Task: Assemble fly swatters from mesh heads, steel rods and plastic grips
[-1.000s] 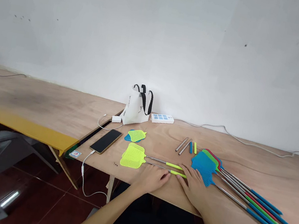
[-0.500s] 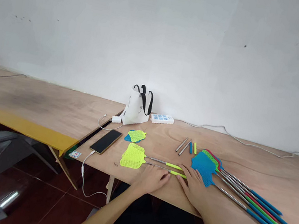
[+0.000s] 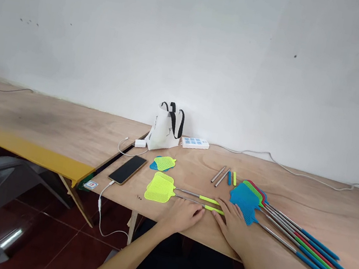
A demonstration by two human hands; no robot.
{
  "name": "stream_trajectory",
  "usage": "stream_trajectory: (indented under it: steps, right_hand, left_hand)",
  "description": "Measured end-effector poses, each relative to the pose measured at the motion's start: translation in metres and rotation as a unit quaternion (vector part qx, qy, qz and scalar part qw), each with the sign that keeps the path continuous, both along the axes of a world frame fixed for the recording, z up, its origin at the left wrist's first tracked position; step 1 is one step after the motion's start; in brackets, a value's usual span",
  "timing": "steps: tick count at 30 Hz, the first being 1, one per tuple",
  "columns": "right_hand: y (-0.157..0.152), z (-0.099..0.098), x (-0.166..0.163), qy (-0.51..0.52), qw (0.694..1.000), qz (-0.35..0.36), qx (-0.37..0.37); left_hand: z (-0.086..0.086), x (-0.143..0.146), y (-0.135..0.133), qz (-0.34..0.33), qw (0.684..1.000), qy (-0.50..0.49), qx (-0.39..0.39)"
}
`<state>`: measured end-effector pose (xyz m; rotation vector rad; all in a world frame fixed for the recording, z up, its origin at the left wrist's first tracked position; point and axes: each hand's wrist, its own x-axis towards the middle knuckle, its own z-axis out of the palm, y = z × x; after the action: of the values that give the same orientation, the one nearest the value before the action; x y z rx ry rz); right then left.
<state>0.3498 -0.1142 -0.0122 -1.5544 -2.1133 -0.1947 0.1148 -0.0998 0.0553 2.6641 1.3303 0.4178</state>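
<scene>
From the head camera, a white bag stands far past the hands; its inside is hidden. The left hand and right hand lie flat, fingers spread, holding nothing, beside two yellow fly swatters.

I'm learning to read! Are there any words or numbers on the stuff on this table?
Nothing can be read for sure.
White tote bag: dark marks on its side, too small to read.
Red and white sticker on the table edge: a red mark, too blurred to read.
White power strip: blue sockets, no readable print.
Phone: dark screen, no text.
</scene>
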Motion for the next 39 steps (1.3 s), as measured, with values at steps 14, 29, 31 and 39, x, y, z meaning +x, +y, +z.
stream_trajectory:
  steps: [14, 29, 31, 39]
  right_hand:
    - [0.000, 0.000, -0.001, 0.001, 1.000, -0.005, -0.002]
    - [0.000, 0.007, 0.000, 0.016, 0.999, 0.044, -0.003]
    - [0.001, 0.007, 0.000, 0.018, 0.998, 0.054, 0.002]
    - [0.004, 0.004, -0.001, 0.038, 0.997, 0.061, 0.007]
  left_hand:
    - [0.003, 0.000, -0.001, 0.009, 1.000, 0.004, -0.007]
    - [-0.005, -0.017, 0.020, -0.007, 0.995, -0.096, -0.032]
    - [-0.001, -0.033, 0.030, 0.004, 0.992, -0.122, -0.036]
    - [0.010, -0.087, 0.052, -0.009, 0.994, -0.050, -0.093]
